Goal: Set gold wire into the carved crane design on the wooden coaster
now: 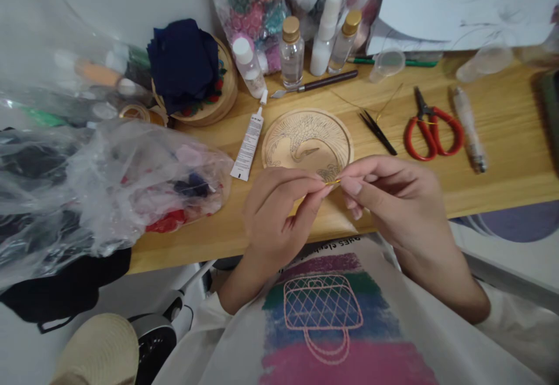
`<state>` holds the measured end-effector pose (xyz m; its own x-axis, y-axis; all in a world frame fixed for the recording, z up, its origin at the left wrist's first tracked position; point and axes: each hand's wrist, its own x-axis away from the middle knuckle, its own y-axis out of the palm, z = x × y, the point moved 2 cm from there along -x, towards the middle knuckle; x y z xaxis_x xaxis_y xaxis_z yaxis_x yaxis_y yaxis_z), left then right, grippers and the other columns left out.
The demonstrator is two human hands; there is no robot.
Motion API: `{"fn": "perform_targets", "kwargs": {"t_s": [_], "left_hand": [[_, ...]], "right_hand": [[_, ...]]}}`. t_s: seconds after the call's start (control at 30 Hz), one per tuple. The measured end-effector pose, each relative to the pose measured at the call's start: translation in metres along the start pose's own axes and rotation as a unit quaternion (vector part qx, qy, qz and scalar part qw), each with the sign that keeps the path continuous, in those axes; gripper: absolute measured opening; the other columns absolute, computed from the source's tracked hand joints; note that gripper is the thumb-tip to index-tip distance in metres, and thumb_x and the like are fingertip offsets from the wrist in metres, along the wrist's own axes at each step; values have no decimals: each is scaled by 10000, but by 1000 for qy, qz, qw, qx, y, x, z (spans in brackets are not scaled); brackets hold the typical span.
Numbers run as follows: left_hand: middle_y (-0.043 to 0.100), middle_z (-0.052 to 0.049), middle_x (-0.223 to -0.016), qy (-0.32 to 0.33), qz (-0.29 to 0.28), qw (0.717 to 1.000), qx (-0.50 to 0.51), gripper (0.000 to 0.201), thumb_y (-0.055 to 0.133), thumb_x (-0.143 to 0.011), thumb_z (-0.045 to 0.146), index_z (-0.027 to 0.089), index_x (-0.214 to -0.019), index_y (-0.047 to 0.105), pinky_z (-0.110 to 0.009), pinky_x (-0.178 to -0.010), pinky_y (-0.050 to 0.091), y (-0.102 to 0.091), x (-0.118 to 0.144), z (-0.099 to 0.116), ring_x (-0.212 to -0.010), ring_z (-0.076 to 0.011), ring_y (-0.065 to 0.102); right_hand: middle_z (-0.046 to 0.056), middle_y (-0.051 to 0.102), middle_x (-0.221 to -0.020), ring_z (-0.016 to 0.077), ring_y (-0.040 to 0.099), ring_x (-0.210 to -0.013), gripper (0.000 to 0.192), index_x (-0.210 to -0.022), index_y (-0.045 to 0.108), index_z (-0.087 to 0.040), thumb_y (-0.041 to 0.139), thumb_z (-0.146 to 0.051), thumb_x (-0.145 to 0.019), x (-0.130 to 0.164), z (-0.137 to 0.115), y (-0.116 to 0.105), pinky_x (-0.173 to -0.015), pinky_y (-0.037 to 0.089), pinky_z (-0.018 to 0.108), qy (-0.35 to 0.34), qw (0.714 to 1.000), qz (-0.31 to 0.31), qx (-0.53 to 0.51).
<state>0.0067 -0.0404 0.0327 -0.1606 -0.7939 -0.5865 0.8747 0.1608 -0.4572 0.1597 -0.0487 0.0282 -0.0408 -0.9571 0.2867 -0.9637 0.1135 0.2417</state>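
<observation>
A short length of thin gold wire (332,182) stretches between my two hands, over the table's front part. The fingertips of my left hand (286,207) pinch its left end. Thumb and forefinger of my right hand (388,193) pinch the other end. Just beyond them lies a round wooden plaque (264,151) with a line drawing of a long-beaked bird; my fingers cover its near edge. Black tweezers (378,133) and red-handled pliers (430,129) lie to the right, with more thin gold wire near both. A white glue tube (248,146) is left of the plaque.
Small bottles (292,53) and a craft knife (327,81) are at the back. Dark blue cloth pieces (183,64) sit on a round wooden box (227,91). Clear plastic bags (109,181) crowd the left. A pen-like tube (469,129) and sketched paper (414,12) are at right.
</observation>
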Motion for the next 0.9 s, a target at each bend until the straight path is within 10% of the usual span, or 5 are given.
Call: {"fn": "perform_targets", "kwargs": {"t_s": [0.9], "left_hand": [[750,-55,-886,95,-11,987,-126,200,707,-816,68,187,-966,648,-327,-760,585,-4,6,7,-821,-171,704]], "right_hand": [[-69,582,-538,41,474,-427,43,-783,724,-219,763,-214,-765,4,10,6,-404,373,171,14,997,-4,-75]]}}
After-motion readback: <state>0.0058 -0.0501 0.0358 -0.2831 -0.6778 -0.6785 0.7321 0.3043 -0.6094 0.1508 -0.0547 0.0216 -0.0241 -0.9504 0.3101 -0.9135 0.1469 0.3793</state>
